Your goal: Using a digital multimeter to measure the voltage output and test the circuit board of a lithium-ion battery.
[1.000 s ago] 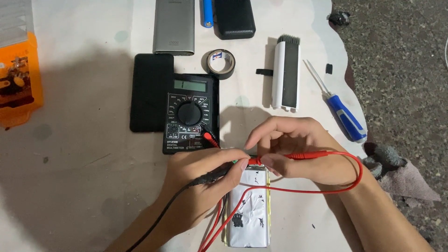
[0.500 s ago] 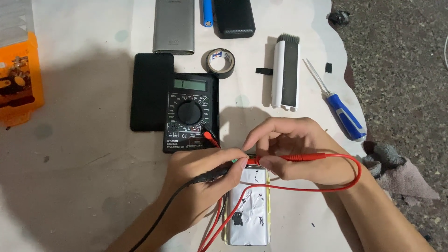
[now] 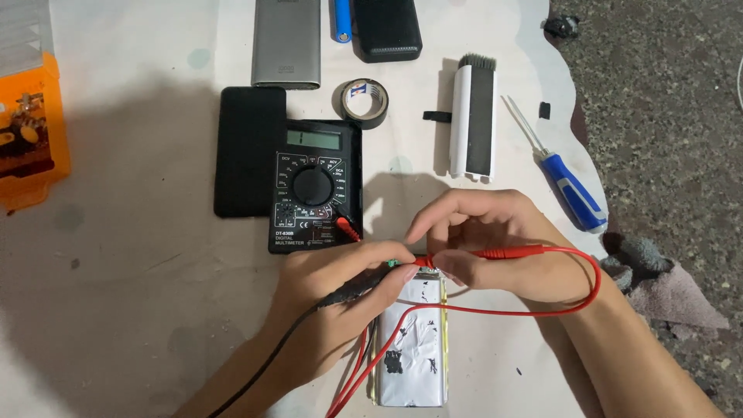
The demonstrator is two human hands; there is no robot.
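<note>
My left hand pinches a black test probe whose tip points right at the top edge of a flat silver battery pouch. My right hand holds a red test probe pointing left, so both tips meet at the pouch's top end near a small green part. Red lead wire loops around my right wrist and runs back under my hands. A black multimeter lies just above my hands, with a red plug in its lower right socket.
A black flat case lies left of the meter. Further up are a grey power bank, a black block, a tape roll and a white and black shell. A blue screwdriver sits right, an orange box left, a rag near my right arm.
</note>
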